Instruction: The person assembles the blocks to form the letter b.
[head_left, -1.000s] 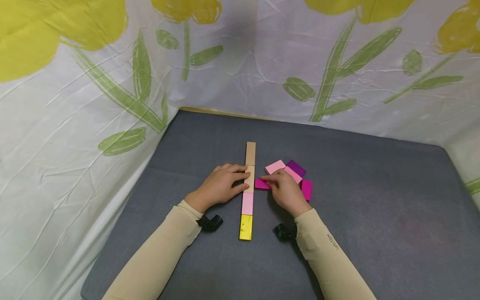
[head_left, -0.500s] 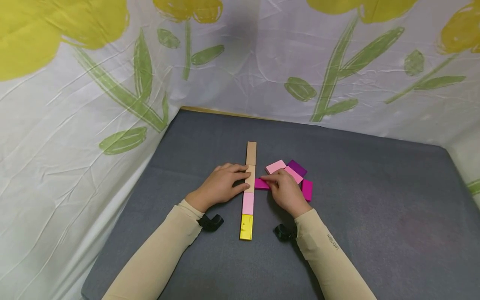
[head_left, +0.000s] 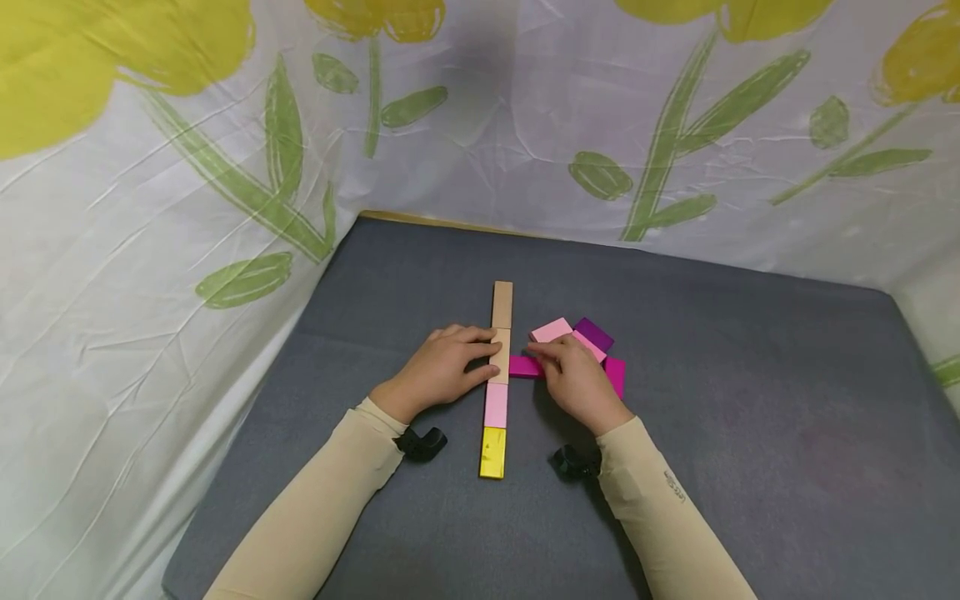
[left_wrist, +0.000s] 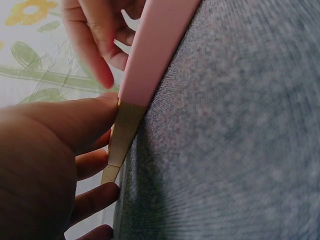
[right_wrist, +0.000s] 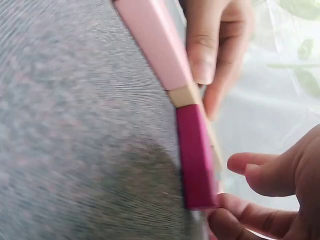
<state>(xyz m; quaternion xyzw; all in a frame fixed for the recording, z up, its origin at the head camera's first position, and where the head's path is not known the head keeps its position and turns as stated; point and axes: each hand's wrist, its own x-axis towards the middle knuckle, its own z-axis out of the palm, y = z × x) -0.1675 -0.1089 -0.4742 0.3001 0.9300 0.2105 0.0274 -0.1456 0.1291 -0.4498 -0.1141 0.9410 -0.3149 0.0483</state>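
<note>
A straight row of blocks runs away from the person: yellow (head_left: 492,452), pink (head_left: 496,406), then a near tan block (head_left: 505,358) and a far tan block (head_left: 502,304). My left hand (head_left: 438,367) rests its thumb and fingertips on the near tan block from the left. A magenta block (head_left: 524,367) lies crosswise, its left end against that tan block's right side. Over its right end is my right hand (head_left: 581,383). In the right wrist view the thumb stands apart from the magenta block (right_wrist: 195,157), with fingers close by its end.
Behind the right hand lie loose blocks: a light pink block (head_left: 551,331), a pink block (head_left: 591,344), a purple block (head_left: 595,334) and another magenta block (head_left: 616,377). A grey cloth (head_left: 750,417) covers the table. A flowered white curtain (head_left: 510,150) hangs behind it.
My right hand has shifted slightly to the right, its fingertips off the spot they touched on the magenta block, so more of that block shows. My left hand stays in place.
</note>
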